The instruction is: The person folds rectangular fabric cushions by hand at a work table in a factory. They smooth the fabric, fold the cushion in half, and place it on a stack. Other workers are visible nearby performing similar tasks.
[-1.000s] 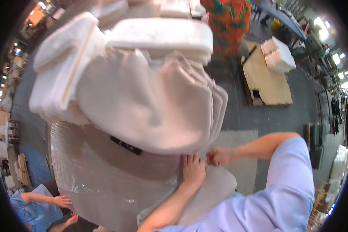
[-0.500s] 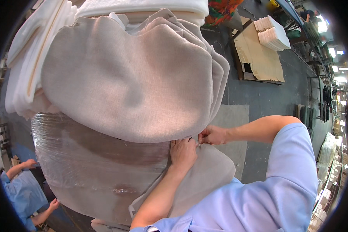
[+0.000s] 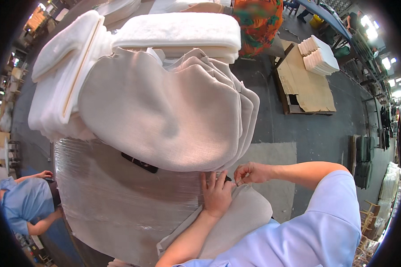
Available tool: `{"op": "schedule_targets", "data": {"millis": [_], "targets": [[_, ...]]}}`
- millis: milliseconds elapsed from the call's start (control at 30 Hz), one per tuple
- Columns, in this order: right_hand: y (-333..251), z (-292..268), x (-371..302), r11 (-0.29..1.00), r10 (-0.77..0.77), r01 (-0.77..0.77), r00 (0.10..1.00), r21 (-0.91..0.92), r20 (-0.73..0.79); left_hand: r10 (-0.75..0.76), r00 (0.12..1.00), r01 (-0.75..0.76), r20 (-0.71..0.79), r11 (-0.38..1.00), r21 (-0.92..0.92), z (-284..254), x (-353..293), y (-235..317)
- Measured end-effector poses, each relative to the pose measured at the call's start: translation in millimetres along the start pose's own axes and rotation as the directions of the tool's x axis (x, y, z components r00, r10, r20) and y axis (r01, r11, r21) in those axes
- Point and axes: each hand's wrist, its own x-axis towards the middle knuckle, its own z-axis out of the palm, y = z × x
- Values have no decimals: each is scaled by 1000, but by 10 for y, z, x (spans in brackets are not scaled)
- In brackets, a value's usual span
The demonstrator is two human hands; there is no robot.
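Observation:
A light grey-beige fabric piece (image 3: pixel 249 208) lies in front of me at the near right of the table. Its upper corner is pinched in the fingertips of my right hand (image 3: pixel 254 172). My left hand (image 3: pixel 217 196) rests beside that corner with its fingers spread, the tips reaching the lower edge of a stack of beige fabric cushion covers (image 3: pixel 165 115). Between my hands a small dark thing (image 3: pixel 227 178) shows, too small to name. What exactly my right fingertips grip at the corner is partly hidden.
The table (image 3: pixel 120 196) is wrapped in clear film. A flat black object (image 3: pixel 139 162) peeks from under the covers. White padding (image 3: pixel 178 31) is piled behind and at left. A co-worker in blue (image 3: pixel 29 202) stands left. Cardboard (image 3: pixel 303 84) with white pads lies far right.
The whole view has shifted, so the covers appear lower. My left fingers, bent together before, are now spread out. The black object under the covers has come into sight.

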Motion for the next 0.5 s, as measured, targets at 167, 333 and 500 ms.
{"op": "schedule_targets", "data": {"millis": [167, 333, 500], "targets": [[24, 73, -6, 982, -107, 102, 994, -162, -27, 45, 999, -45, -17, 999, -14, -43, -45, -9], [-61, 241, -56, 976, 89, -112, 988, -188, -127, -111, 963, 147, 245, 980, -136, -174, 39, -28], [-90, 303, -57, 956, 170, -207, 968, -209, -182, -147, 941, 191, 306, 974, -119, -174, 106, 9]]}}
